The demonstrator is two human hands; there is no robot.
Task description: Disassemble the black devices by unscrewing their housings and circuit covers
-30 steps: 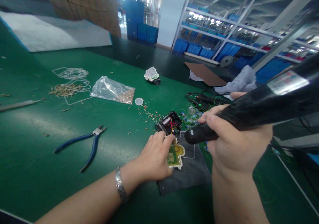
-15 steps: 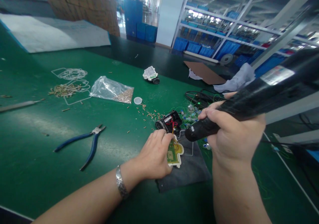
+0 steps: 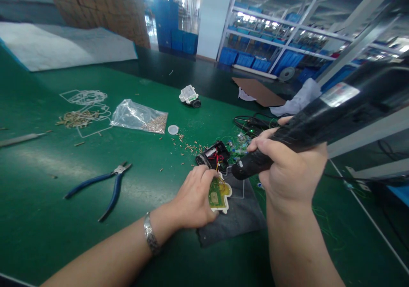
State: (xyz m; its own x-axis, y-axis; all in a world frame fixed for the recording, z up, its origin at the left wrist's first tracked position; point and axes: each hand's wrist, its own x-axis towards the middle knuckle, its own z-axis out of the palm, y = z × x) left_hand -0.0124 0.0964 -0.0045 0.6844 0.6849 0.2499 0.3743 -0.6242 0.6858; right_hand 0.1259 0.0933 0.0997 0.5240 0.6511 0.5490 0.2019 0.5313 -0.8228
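My left hand (image 3: 194, 197) is closed around a white plastic housing with a green circuit board (image 3: 216, 196) in it, held over a dark grey cloth (image 3: 236, 223). Coloured wires run from the board to a black plastic housing (image 3: 213, 155) just behind it. In my right hand (image 3: 287, 163) is a black electric screwdriver (image 3: 297, 129), its fingers wrapped round the body. The tool slants down to the left, with its nose beside the board's upper right edge. Whether the bit touches the board cannot be made out.
Blue-handled pliers (image 3: 116, 180) lie open at left. Loose screws (image 3: 193, 146) are scattered behind the black housing, near a clear bag of screws (image 3: 143, 119). White wire frames (image 3: 86, 97), another white unit (image 3: 189, 96) and brown cardboard (image 3: 257, 92) lie farther back. Green wires (image 3: 239, 146) tangle near the screwdriver.
The whole view has shifted slightly, so things appear a little farther left. Both hands keep their holds, and the screwdriver stays close to the circuit board.
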